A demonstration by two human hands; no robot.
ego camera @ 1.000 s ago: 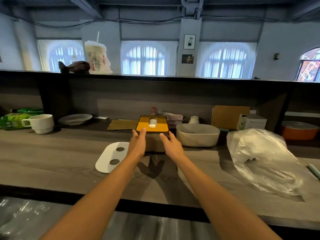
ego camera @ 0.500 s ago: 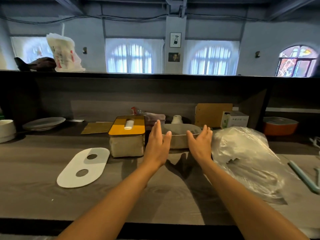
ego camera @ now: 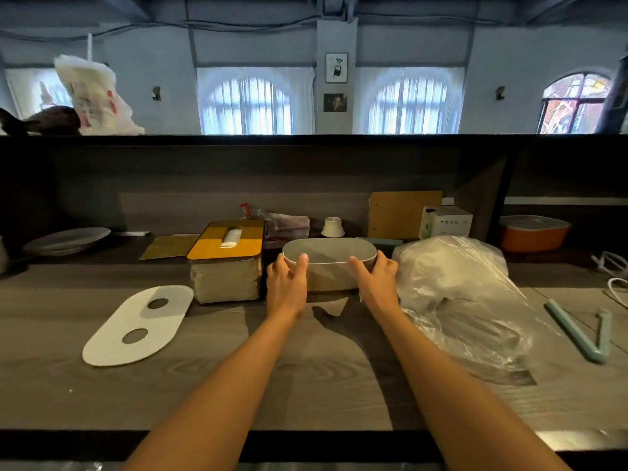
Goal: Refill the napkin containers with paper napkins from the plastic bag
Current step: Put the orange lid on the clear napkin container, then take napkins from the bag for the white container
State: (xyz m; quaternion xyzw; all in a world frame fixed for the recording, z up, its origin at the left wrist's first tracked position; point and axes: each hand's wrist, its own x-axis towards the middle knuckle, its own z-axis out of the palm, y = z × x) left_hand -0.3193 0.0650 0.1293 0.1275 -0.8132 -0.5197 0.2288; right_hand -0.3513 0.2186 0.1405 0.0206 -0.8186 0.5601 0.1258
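Observation:
An open oval white napkin container stands mid-counter, and no napkins show inside it. My left hand grips its left end, thumb over the rim. My right hand grips its right end. Its white oval lid with two holes lies flat at the left. A second container with a yellow lid stands just left of the oval one, a white napkin poking from its slot. The clear plastic bag of napkins lies to the right, close to my right hand.
A wooden counter carries everything. A plate sits far left, a brown board and white box at the back, an orange pot on the right. Pale green tongs lie at right. A raised ledge runs above.
Both hands left the yellow-lidded container, moved right to the oval container, and now grip its two ends. The view shifted right.

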